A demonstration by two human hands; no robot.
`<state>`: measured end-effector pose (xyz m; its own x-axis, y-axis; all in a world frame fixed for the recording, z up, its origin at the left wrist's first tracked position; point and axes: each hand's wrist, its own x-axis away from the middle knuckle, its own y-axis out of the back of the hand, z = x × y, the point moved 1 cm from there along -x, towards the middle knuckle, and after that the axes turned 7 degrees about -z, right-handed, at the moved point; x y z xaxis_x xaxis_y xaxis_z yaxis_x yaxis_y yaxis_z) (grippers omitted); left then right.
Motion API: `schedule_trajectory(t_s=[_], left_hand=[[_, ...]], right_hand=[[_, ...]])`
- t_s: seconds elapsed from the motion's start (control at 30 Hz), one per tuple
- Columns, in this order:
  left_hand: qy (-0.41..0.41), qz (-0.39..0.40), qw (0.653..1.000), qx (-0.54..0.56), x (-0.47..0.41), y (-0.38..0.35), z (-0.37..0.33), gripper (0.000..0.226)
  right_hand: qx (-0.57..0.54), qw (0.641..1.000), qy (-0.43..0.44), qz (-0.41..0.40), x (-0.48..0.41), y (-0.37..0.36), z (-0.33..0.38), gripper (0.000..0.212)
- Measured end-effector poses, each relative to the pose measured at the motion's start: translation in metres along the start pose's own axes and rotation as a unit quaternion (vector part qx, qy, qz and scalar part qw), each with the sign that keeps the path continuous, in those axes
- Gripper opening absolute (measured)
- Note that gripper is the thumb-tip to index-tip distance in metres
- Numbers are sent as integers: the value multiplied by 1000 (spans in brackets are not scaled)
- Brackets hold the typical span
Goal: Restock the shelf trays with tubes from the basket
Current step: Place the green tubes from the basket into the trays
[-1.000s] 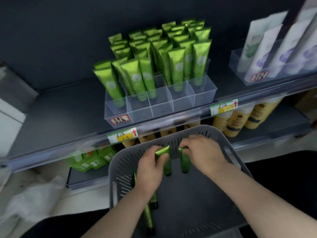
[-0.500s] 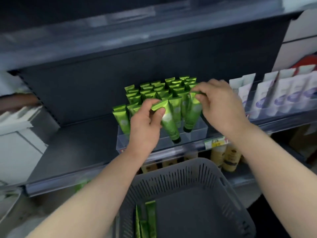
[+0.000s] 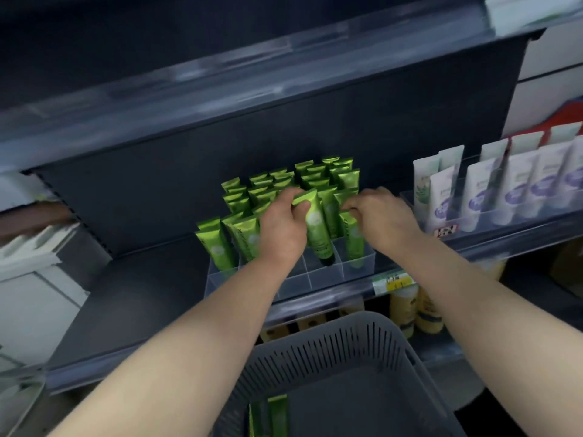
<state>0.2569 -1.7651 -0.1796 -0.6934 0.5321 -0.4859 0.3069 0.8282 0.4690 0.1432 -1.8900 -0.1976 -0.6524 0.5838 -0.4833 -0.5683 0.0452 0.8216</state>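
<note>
A clear divided tray (image 3: pixel 293 283) on the dark shelf holds several upright green tubes (image 3: pixel 217 244). My left hand (image 3: pixel 282 228) pinches the top of one green tube (image 3: pixel 317 228), whose black cap is down in a front compartment. My right hand (image 3: pixel 381 217) pinches the top edge of another green tube (image 3: pixel 353 244) standing in the front right compartment. Below, the grey slotted basket (image 3: pixel 331 345) holds a few more green tubes (image 3: pixel 274 416) at its bottom left.
A second clear tray of white and purple tubes (image 3: pixel 492 190) stands to the right on the same shelf. Yellow bottles (image 3: pixel 407 310) sit on the shelf below, behind a price tag (image 3: pixel 392 282). The shelf surface left of the green tray is bare dark metal.
Both hands rose from the basket to the shelf, each with a green tube. Since half a second ago the tubes have gone lower into the tray's front compartments.
</note>
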Motion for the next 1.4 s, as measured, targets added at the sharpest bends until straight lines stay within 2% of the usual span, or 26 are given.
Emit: schedule_trajectory(t_s=[0.17, 0.3, 0.43, 0.53, 0.67, 0.8, 0.93, 1.07, 1.13, 1.23, 1.3, 1.4], left_hand=[[-41, 25, 997, -66, -5, -14, -5, 24], [-7, 67, 994, -86, 2, -25, 2, 26], [13, 87, 992, -90, 11, -25, 12, 27], [4, 73, 993, -94, 17, -19, 16, 31], [-51, 5, 997, -65, 33, -2, 19, 34], [-83, -46, 995, -31, 62, 23, 29, 28], [-78, -36, 995, -43, 103, 42, 61, 24], [-3, -21, 997, -68, 147, 50, 105, 23], [68, 15, 992, -108, 168, 48, 127, 24], [220, 146, 945, -191, 198, 36, 164, 31], [316, 241, 887, -233, 218, 29, 187, 39], [387, 341, 809, -280, 246, 16, 213, 66]], right_hand=[[-9, 1000, 2, -14, 4, -3, 1, 44], [-19, 999, 19, -40, 10, -1, 1, 43], [-45, 992, 38, -108, 21, 5, 1, 36], [-63, 984, 63, -153, 35, 3, 3, 32], [-78, 979, 104, -158, 57, -7, 13, 30], [-87, 981, 118, -125, 80, -22, 24, 28], [-92, 985, 134, -54, 112, -50, 33, 25], [-94, 986, 137, 30, 153, -88, 43, 26], [-96, 982, 139, 89, 173, -108, 46, 26], [-90, 971, 133, 175, 201, -139, 43, 29], [-78, 962, 126, 228, 218, -157, 39, 33], [-58, 943, 118, 305, 235, -177, 38, 36]])
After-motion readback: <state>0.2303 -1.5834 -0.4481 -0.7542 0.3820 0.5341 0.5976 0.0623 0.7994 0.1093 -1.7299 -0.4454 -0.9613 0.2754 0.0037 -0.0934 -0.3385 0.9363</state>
